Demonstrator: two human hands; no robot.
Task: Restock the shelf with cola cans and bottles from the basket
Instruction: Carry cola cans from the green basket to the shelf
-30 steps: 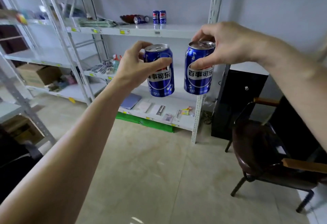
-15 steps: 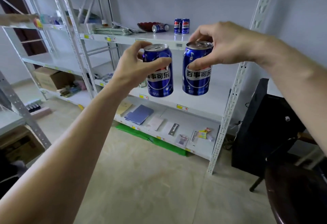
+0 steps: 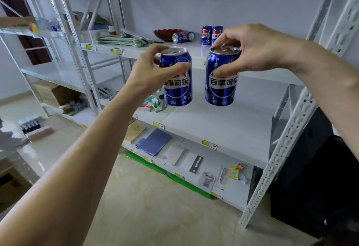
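Two blue cola cans are held up in the air in front of the white shelf (image 3: 196,56). The left hand (image 3: 153,70) wraps its thumb and fingers around the top part of the left can (image 3: 177,88). The right hand (image 3: 254,51) grips the right can (image 3: 221,84) near its top, with fingers over the rim and the thumb pressing on the front. Both cans stand straight up, with the silver lids pointing up and the bottoms pointing down. Their labels face the camera. The two cans are side by side, with a small gap between them, and they do not touch the shelf.

Farther back on the same shelf board, two more cans (image 3: 211,34) stand upright, right next to each other. Near them another can (image 3: 182,37) lies on its side, with its silver end pointing to the left. It rests just beside a dark red bowl (image 3: 165,33). A flat pile of papers (image 3: 118,39) sits to the left on that board. On the lowest board lies a blue folder (image 3: 153,141).
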